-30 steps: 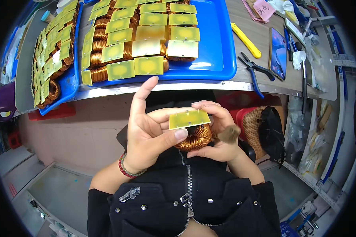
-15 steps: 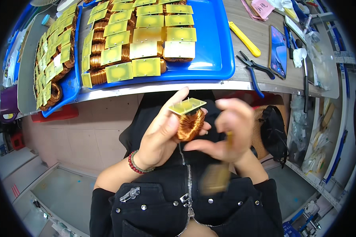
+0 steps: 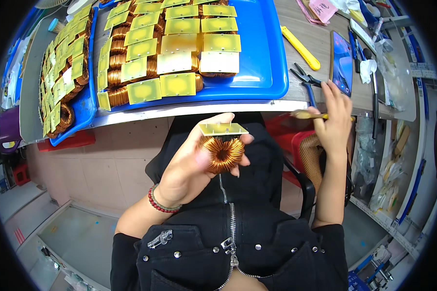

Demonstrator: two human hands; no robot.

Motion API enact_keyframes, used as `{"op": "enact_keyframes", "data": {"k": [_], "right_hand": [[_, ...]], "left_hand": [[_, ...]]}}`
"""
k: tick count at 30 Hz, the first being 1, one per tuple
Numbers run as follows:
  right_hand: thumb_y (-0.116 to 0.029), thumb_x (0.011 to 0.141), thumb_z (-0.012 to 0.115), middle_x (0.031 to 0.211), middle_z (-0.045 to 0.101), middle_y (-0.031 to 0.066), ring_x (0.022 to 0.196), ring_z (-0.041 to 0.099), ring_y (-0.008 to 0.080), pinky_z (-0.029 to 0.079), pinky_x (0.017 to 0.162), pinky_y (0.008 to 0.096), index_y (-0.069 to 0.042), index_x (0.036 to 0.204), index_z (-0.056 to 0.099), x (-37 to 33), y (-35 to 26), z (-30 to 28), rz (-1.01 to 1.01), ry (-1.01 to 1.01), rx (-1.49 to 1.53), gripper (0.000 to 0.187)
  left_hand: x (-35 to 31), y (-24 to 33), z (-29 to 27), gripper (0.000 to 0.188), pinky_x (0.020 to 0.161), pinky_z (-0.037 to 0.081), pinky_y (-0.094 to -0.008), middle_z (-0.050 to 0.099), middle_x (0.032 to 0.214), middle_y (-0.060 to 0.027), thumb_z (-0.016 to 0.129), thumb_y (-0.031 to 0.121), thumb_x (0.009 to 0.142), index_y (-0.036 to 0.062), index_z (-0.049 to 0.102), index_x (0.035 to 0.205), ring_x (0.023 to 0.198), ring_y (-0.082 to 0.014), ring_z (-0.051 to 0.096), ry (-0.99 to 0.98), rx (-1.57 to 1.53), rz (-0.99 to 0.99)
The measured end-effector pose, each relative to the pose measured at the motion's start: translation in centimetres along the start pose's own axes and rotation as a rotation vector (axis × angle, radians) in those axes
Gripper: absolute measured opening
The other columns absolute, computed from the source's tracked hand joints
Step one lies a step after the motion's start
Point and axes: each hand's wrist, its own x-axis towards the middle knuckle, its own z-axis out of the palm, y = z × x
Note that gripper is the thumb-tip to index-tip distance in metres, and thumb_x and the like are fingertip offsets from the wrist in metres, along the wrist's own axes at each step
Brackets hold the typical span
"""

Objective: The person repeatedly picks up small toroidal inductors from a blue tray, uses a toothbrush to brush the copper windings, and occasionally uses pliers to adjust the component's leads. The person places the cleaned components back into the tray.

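In my left hand (image 3: 182,162) is a ring-shaped copper coil (image 3: 223,154), gripped between thumb and fingers over my lap. A flat yellow-green board (image 3: 223,129) with thin metal pins sits on top of the coil, whose central hole faces me. My right hand (image 3: 334,116) is at the table's front edge, beside the pliers and the phone. It has a brush (image 3: 303,114) with a yellow handle in it, the bristles pointing left. How its fingers close round the handle is partly hidden.
A blue tray (image 3: 262,63) carries rows of similar board-topped coils; a second blue tray (image 3: 86,116) stands at its left. Dark-handled pliers (image 3: 308,77), a yellow utility knife (image 3: 300,47) and a phone (image 3: 342,63) lie at right. A purple mug (image 3: 10,127) is far left.
My right hand has moved away from the coil, right and forward to the table's edge, taking the brush along. My left hand has turned the coil so its hole faces me.
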Motion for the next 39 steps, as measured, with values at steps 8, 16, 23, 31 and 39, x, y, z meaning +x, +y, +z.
{"op": "enact_keyframes", "data": {"k": [8,16,23,31,39], "right_hand": [[-0.030,0.074,0.069,0.109,0.053,0.0150,0.103,0.049,0.0327,0.040,0.087,0.0398,-0.003,0.118,0.052,0.3,0.0,-0.9,0.024,-0.160,-0.016,0.054],[-0.034,0.076,0.070,0.100,0.052,0.0098,0.075,0.050,0.0092,0.036,0.060,0.0195,0.003,0.118,0.043,-1.0,-1.2,-5.8,0.596,-0.366,1.654,0.062],[-0.008,0.051,0.062,0.087,0.055,0.0090,0.072,0.055,0.0209,0.043,0.062,0.0292,-0.005,0.098,0.055,-0.1,-6.1,-7.0,-0.031,-0.385,1.050,0.048],[-0.017,0.044,0.065,0.077,0.056,0.0037,0.060,0.052,0.0196,0.037,0.049,0.0291,-0.009,0.091,0.064,2.2,-8.7,-9.0,-0.483,-0.160,0.376,0.047],[-0.022,0.044,0.066,0.077,0.055,0.0017,0.060,0.051,0.0176,0.037,0.048,0.0286,-0.011,0.092,0.065,2.5,-9.2,-8.8,-0.534,-0.162,0.362,0.049]], "left_hand": [[-0.8,1.6,0.2,0.060,0.057,0.053,-0.0259,0.057,0.101,-0.0137,0.062,0.013,0.084,0.0065,0.027,0.133,0.082,-0.0252,0.064,0.186,0.234,-0.088],[-0.9,2.8,-0.3,0.070,0.080,0.046,-0.0230,0.054,0.102,-0.0037,0.083,-0.001,0.057,0.0021,0.046,0.116,0.091,-0.0081,0.054,0.126,0.508,0.007],[-1.6,2.3,-0.6,0.062,0.078,0.046,-0.0222,0.053,0.097,-0.0026,0.084,0.002,0.054,0.0038,0.050,0.106,0.090,-0.0076,0.053,0.100,0.662,0.156],[-2.2,3.8,0.2,0.061,0.078,0.046,-0.0243,0.050,0.098,-0.0087,0.083,0.000,0.053,0.0035,0.051,0.105,0.089,-0.0125,0.053,0.028,1.076,0.339],[-2.3,3.8,1.2,0.049,0.072,0.048,-0.0296,0.057,0.090,-0.0089,0.081,0.000,0.053,0.0040,0.058,0.096,0.084,-0.0216,0.057,0.116,1.104,0.395]]}}
